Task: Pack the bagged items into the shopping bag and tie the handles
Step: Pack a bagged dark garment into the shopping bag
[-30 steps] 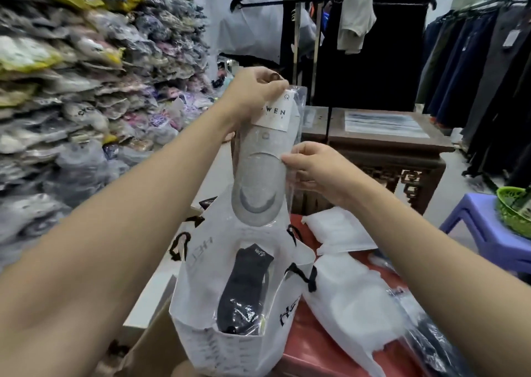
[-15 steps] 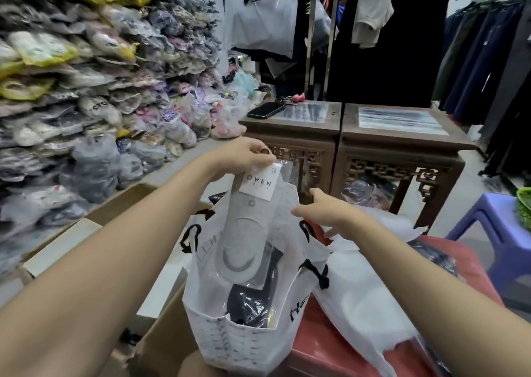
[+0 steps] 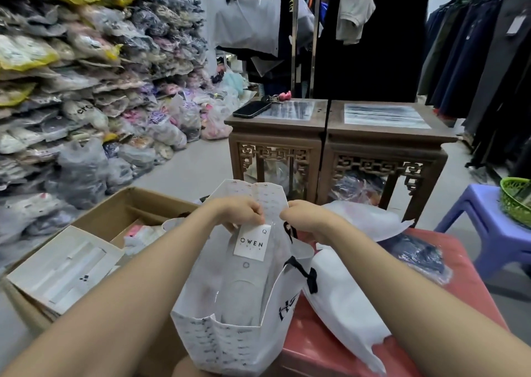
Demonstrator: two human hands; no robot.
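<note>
Sock pack (image 3: 247,273) inside shopping bag (image 3: 230,345) now — left hand (image 3: 242,211) pinching it.

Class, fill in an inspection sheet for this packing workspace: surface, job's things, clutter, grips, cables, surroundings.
Surface: red surface, bags lying on it.
Job's things: white shopping bag standing open; grey sock packet inside it.
Clutter: loose white bags; dark packet; cardboard box.
Grips: left hand pinches sock packet top; right hand pinches shopping bag rim.
Cables: nothing seen.
Surroundings: stacked bagged goods; carved wooden tables; hanging clothes.
</note>
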